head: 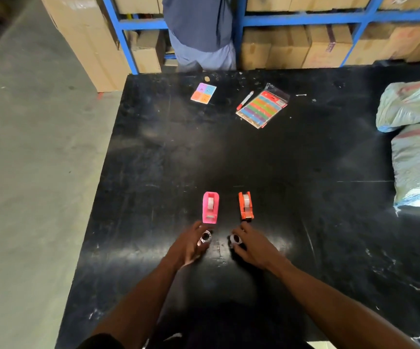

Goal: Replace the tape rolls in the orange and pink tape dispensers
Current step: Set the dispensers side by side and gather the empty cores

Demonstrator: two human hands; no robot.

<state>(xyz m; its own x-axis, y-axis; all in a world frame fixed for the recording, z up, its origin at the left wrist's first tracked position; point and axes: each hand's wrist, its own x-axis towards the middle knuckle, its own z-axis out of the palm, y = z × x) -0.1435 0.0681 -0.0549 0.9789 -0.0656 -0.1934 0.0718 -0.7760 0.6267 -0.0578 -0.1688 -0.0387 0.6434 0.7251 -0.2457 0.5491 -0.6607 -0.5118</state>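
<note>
Both hands at small tape rolls, just below pink dispenser (211,208) & orange dispenser (246,206).
Left hand (190,244) fingers loosely curled beside roll (205,237); right hand (250,244) fingers pinch roll (235,239). Rolls prob. light, stiff; grip by outer rim.

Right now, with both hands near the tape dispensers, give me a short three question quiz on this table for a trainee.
1. True or false: the pink dispenser stands to the right of the orange dispenser.
2. Which lies beside the red marker? A) a packet of coloured strips B) scissors C) a stapler
3. What small thing is at the fingers of the left hand and the right hand?

Key:
1. False; pink is on the left.
2. A, the packet of coloured strips.
3. A tape roll each: left roll, right roll.
</note>
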